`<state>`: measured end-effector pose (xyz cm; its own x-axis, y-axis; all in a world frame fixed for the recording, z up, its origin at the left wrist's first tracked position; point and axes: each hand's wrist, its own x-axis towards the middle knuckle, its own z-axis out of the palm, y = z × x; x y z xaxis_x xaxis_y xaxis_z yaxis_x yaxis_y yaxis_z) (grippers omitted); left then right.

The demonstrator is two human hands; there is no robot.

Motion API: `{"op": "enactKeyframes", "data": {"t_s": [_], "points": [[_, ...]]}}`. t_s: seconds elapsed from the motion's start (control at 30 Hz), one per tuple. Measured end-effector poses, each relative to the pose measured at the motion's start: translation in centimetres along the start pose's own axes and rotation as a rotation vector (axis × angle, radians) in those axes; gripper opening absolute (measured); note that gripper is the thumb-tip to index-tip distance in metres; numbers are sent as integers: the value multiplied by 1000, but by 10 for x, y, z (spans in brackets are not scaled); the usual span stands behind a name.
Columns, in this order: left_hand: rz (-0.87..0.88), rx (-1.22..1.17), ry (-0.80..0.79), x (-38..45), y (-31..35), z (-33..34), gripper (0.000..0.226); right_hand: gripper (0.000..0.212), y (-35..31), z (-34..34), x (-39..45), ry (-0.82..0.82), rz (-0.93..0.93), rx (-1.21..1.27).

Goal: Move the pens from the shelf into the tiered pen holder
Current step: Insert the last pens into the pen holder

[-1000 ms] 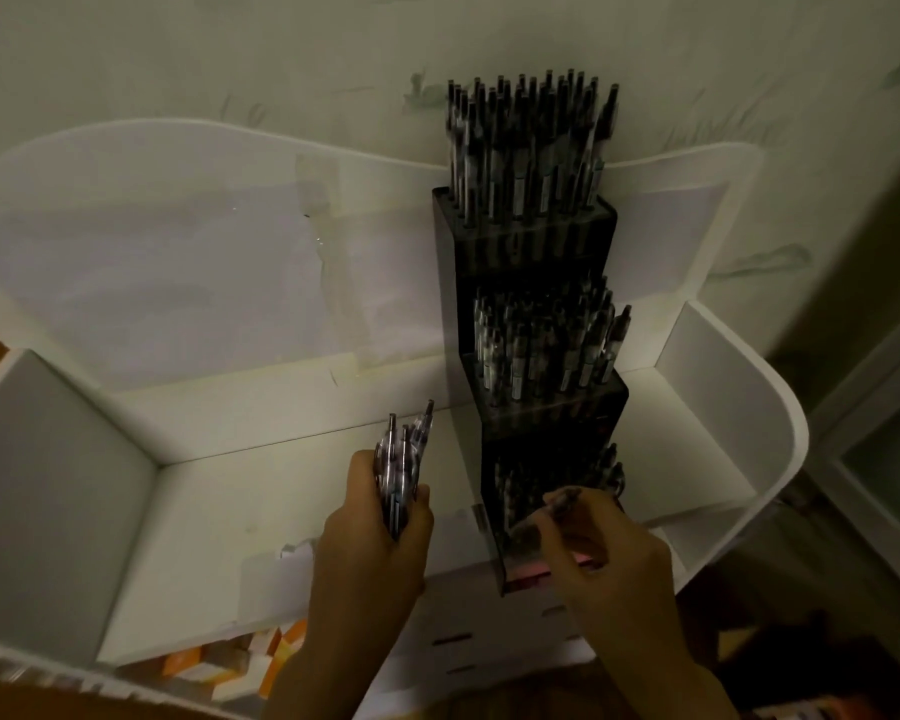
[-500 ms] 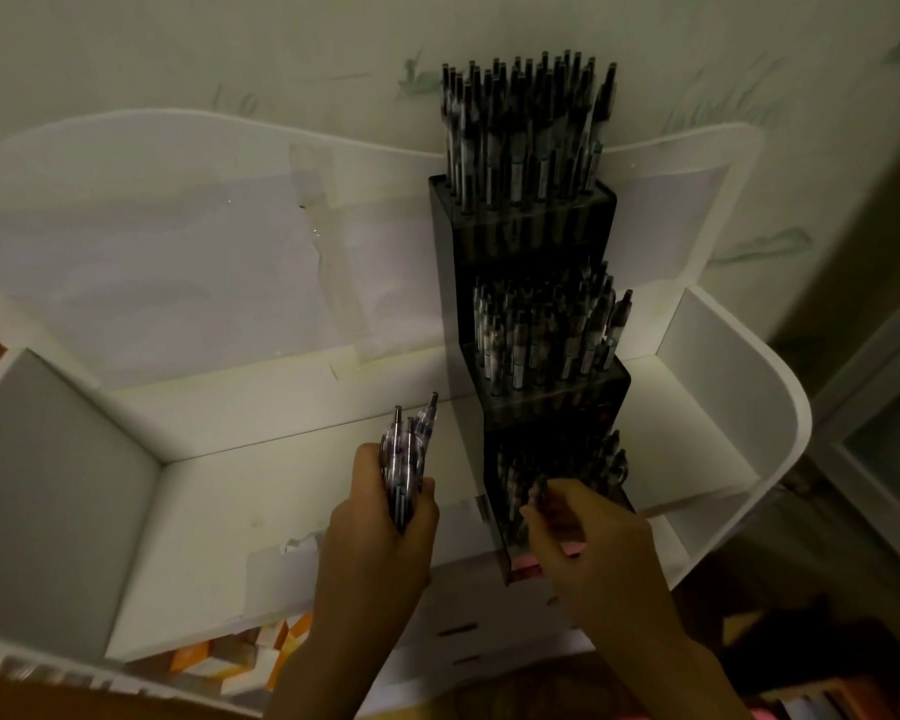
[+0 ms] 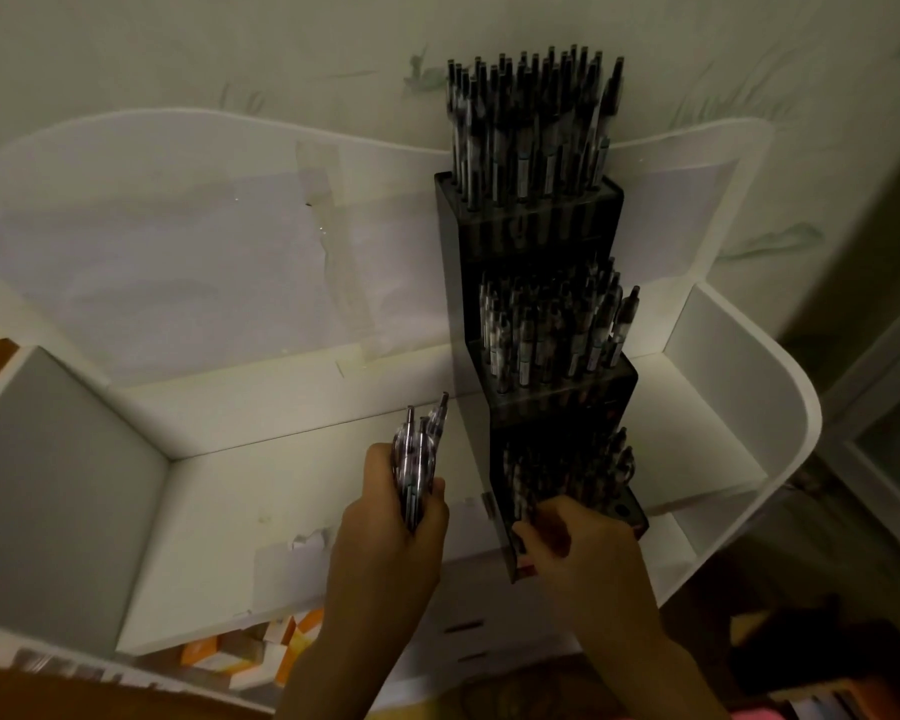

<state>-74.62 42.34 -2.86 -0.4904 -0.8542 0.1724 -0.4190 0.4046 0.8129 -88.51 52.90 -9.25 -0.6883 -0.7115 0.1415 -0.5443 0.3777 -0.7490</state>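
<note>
Bundle of pens (image 3: pixel 418 462) held upright in the left hand (image 3: pixel 393 532), fingers wrapped round the lower barrels, tips fanning out above the fist, just left of the tiered pen holder (image 3: pixel 541 366). Holder standing on the white shelf (image 3: pixel 261 501), dark, stepped in three levels: top and middle tiers packed with upright pens, bottom tier mostly filled, with open holes showing at its front right corner (image 3: pixel 625 509). Right hand (image 3: pixel 575 543) down at the front left of that bottom tier, fingers curled at the row of pens there; too dim and blurred to tell whether a pen sits between the fingertips or has just been let go.

Probably seating one pen in the lowest tier, with the task near its end: only the handful in the left fist seems left.

For a clean job: feed one pen at a time from the bundle, line the point up over a free hole before pushing, keep the barrel upright so as not to snag neighbours, press down until seated. Worth keeping the bundle close beside the holder to shorten each transfer, and gripping it firmly enough that none slide out. Free holes at the front right best filled last, reaching past none.
</note>
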Motion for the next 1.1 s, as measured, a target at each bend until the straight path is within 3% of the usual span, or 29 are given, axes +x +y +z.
{"op": "enactKeyframes", "data": {"t_s": [0.17, 0.4, 0.6, 0.77, 0.97, 1.1], "points": [[-15, -73, -65, -2, 6, 2, 17, 37, -7, -13, -3, 11, 44, 14], [8, -101, -228, -2, 12, -2, 18, 19, -41, -54, 5, 160, -135, 184], [62, -106, -419, -7, 21, -4, 21, 34, -59, -57, 22, -112, -70, 524], [129, -47, -473, -11, 15, 1, 19, 15, -64, -57, 20, -204, -35, 612], [122, -45, -497, -13, 17, 0, 17, 17, -61, -70, 16, -168, 27, 668], [105, -34, -491, -12, 19, -6, 8, 18, -52, -97, 21, -21, 143, 737]]}}
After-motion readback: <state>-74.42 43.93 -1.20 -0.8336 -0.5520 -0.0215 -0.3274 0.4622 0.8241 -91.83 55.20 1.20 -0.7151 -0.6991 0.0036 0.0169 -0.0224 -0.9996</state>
